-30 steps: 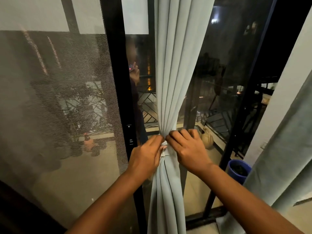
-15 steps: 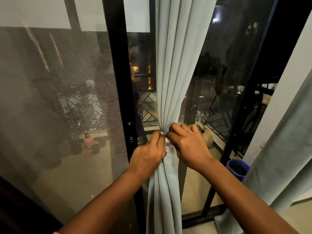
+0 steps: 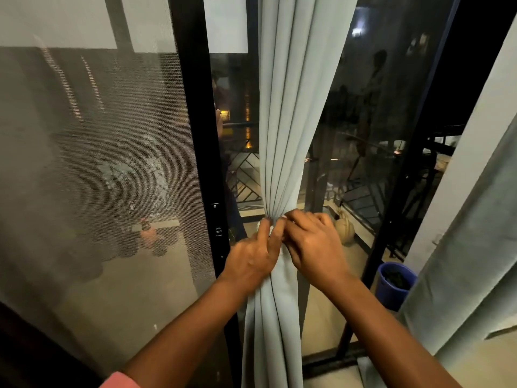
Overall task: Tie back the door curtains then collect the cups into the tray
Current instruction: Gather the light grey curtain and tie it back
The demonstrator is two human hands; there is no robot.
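**At the black sliding door frame (image 3: 195,135): curtain knot nearly set**

Right of that frame hangs the pale grey-green pleated fabric curtain (image 3: 291,107), gathered at mid-height. Both hands have crept upward: left hand (image 3: 253,257) and right hand (image 3: 313,245) pinch its tie. Cups unseen.

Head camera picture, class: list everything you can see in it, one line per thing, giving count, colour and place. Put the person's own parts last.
Gathered curtain: one, pale grey-blue, centre, bunched at the middle.
Second curtain: one, grey-blue, right edge.
Mesh screen: one, grey, left half.
Door frame: black, upright post left of the gathered curtain.
Bucket: one, blue, outside, lower right.
Railing: black metal, outside behind the glass.
Cups and tray: none in view.
Pink sleeve: bottom edge, on the left arm.
Left hand: pinching the gathered curtain.
Right hand: gripping the same bunch, touching the left.
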